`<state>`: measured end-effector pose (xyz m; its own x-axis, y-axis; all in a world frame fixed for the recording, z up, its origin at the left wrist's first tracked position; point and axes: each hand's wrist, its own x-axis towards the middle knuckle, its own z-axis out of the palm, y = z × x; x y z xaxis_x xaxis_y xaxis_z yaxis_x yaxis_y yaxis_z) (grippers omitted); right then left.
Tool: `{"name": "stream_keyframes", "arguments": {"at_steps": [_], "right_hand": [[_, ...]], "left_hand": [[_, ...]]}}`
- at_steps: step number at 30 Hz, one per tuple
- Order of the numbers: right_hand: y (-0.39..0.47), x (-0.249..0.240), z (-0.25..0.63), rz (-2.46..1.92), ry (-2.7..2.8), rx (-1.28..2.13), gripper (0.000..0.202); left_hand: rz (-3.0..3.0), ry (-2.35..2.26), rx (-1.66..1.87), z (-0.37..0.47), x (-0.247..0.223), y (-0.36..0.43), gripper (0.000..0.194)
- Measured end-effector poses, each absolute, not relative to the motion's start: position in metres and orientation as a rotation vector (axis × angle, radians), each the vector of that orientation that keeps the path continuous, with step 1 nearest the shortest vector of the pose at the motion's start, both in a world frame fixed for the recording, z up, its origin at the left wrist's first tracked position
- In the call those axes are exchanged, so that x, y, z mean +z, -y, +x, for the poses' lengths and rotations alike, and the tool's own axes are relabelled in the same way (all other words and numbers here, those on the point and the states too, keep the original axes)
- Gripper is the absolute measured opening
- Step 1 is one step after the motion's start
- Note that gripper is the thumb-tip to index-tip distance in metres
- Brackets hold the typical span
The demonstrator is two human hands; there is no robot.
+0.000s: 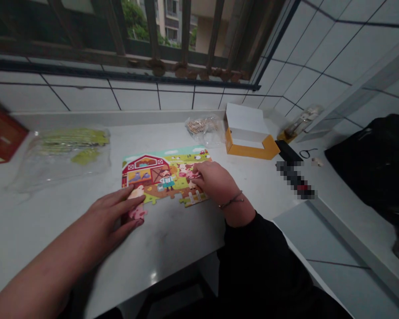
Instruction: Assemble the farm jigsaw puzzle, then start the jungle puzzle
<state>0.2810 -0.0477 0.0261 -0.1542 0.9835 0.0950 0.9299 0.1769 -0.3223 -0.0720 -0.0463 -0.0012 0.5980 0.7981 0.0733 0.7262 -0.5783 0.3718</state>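
Observation:
A farm-picture jigsaw puzzle (pixel 146 164) lies on the white countertop, showing a red barn, a farmer and a cow; its lower edge is uneven, with a gap near the middle. At its lower left corner my left hand (pixel 115 212) lies with fingers stretched out and thumb apart, touching a puzzle piece with a pink pig (pixel 138 213). My right hand (pixel 216 181) is over the right part of the puzzle, thumb and forefinger pinched at a puzzle piece (pixel 193 175) by the cow. The fingers partly cover that piece.
Behind the puzzle are a clear bag of small sticks (pixel 204 126) and an open yellow box (pixel 249 148). A clear plastic bag with green pieces (pixel 66 150) lies at left, near a red box (pixel 3 133). A black bag (pixel 369 159) sits at right, below a barred window (pixel 173 40).

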Motion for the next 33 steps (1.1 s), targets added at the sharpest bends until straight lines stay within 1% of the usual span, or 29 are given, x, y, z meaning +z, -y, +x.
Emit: {"name": "stream_keyframes", "arguments": {"at_steps": [3, 7, 10, 13, 18, 21, 27, 33], "right_hand": [[0.051, 0.026, 0.274, -1.625, 2.263, 0.296, 0.013], [0.060, 0.029, 0.249, -1.385, 2.400, 0.448, 0.018], [0.068, 0.033, 0.224, -1.256, 2.493, 0.511, 0.018], [0.073, 0.032, 0.205, -1.174, 2.578, 0.497, 0.018], [0.073, 0.025, 0.198, -1.189, 2.571, 0.391, 0.023], [0.073, 0.025, 0.198, -1.232, 2.551, 0.420, 0.022], [0.074, 0.027, 0.195, -1.281, 2.535, 0.499, 0.018], [0.073, 0.022, 0.195, -1.291, 2.543, 0.490, 0.019]], "left_hand": [[2.540, -1.253, 0.353, -0.073, -0.009, 0.046, 0.056], [2.558, -1.273, 0.350, -0.073, -0.014, 0.046, 0.058], [2.540, -1.259, 0.371, -0.073, -0.011, 0.047, 0.054], [2.516, -1.208, 0.383, -0.073, -0.005, 0.048, 0.051], [2.508, -1.171, 0.437, -0.075, -0.004, 0.049, 0.055], [2.513, -1.184, 0.464, -0.074, -0.004, 0.052, 0.049], [2.469, -1.151, 0.409, -0.066, 0.008, 0.055, 0.031], [2.441, -1.164, 0.439, -0.060, 0.018, 0.058, 0.031]]}}
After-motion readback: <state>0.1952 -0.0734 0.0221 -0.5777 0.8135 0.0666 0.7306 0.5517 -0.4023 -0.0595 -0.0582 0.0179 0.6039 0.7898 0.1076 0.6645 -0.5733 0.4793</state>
